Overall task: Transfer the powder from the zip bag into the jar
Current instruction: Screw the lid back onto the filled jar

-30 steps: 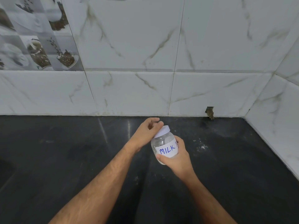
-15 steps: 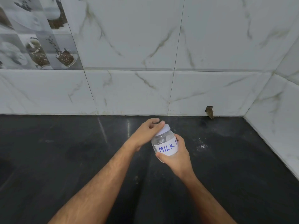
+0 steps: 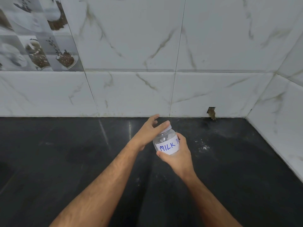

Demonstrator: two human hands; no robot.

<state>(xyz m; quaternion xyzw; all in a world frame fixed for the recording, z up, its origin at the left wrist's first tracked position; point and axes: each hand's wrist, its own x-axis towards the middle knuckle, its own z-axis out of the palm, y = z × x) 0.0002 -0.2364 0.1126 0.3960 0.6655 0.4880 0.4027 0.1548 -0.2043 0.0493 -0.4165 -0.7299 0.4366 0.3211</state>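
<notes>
Jar (image 3: pixel 166 143) in right hand (image 3: pixel 178 154), left hand (image 3: pixel 150 131) on lid (image 3: pixel 168 128).

soft, even, rather cool light fills the frame, brightest on the pale wall tiles (image 3: pixel 131 38) in the upper half. the black countertop (image 3: pixel 57 161) in the lower half stays dim, with thin streaks of glare at centre, just below the wall line. shadows are faint and diffuse. wide-angle distortion bows the tile joints and the counter's edge toward the right side. the picture is slightly soft overall, and the patterned tiles (image 3: pixel 36 38) in the upper left look smeared.
</notes>
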